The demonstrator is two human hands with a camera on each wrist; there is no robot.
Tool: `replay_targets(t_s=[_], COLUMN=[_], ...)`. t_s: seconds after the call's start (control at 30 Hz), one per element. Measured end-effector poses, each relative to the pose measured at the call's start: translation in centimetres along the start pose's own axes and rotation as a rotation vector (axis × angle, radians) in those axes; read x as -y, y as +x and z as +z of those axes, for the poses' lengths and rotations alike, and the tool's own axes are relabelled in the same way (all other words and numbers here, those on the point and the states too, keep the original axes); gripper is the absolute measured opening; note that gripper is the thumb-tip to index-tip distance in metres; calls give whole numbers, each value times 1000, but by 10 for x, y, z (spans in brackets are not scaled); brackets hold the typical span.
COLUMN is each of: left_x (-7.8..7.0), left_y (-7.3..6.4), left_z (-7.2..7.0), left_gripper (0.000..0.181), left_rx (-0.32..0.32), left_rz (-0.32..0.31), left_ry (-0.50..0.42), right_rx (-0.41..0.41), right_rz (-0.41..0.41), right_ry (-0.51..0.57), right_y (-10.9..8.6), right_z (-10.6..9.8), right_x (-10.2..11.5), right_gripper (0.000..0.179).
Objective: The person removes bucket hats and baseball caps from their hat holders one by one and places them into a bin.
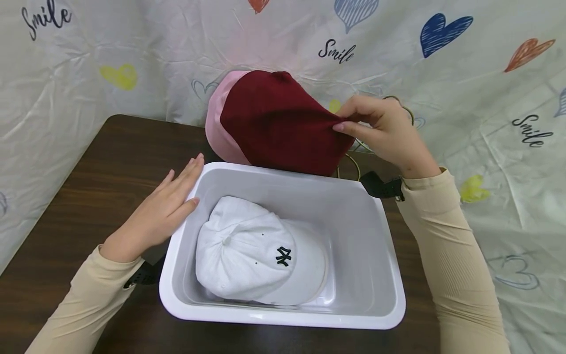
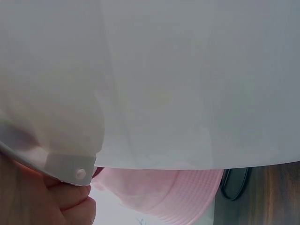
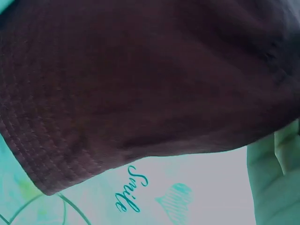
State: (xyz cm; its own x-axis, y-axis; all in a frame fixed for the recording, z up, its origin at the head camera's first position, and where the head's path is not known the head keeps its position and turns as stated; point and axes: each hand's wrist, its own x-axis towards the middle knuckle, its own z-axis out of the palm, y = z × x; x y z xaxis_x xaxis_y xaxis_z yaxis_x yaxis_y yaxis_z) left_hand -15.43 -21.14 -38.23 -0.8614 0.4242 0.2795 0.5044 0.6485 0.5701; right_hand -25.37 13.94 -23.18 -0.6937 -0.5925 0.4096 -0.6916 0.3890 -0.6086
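Observation:
My right hand [image 1: 380, 130] pinches a dark red cloth bucket hat [image 1: 278, 123] at its right side, behind the tub. Stitched rows run along its brim [image 3: 51, 154] in the right wrist view. A pink hat [image 1: 218, 123] shows at the red one's left; most of it is hidden. Its ribbed brim [image 2: 197, 192] appears past the tub wall in the left wrist view. With straight fingers, my left hand [image 1: 163, 211] rests against the left rim of a white plastic tub [image 1: 283, 319]. Inside the tub lies a white baseball cap [image 1: 252, 250] with a dark emblem, brim toward the right.
Gold wire loops [image 1: 355, 169] stick out beside the red hat, behind the tub's back right corner. Under the tub is a dark wooden table [image 1: 132, 162]. A pale curtain [image 1: 155, 29] printed with hearts and "Smile" hangs close behind it.

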Motion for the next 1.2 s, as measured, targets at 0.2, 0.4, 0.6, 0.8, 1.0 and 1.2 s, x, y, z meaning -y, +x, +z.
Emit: replay_targets(t_s=[0.2,0.4,0.6,0.8,1.0,1.2], left_x=[0,1,2,0,0,0], left_y=[1,1,1,1,1,1], left_z=[-2,-1,-1,-1,0,0], left_gripper=[64,64,63,63,63,64], left_rx=[5,6,5,0,-8,-4], left_rz=[1,-1,5,1,-3,-8], left_ry=[-2,-2,-2,-6,-1,-8], right_rx=[70,91,136,206,265,244], right_rz=[67,122,181,100,-32,-99], right_ry=[150,288,204,92,79,93], right_y=[-17,-33,-44,-52,-58,-58], right_z=[6,15,23,28,34,38], right_x=[-3,-4,-3,-5,-11,-13], right_gripper=[8,16,17,25,28,27])
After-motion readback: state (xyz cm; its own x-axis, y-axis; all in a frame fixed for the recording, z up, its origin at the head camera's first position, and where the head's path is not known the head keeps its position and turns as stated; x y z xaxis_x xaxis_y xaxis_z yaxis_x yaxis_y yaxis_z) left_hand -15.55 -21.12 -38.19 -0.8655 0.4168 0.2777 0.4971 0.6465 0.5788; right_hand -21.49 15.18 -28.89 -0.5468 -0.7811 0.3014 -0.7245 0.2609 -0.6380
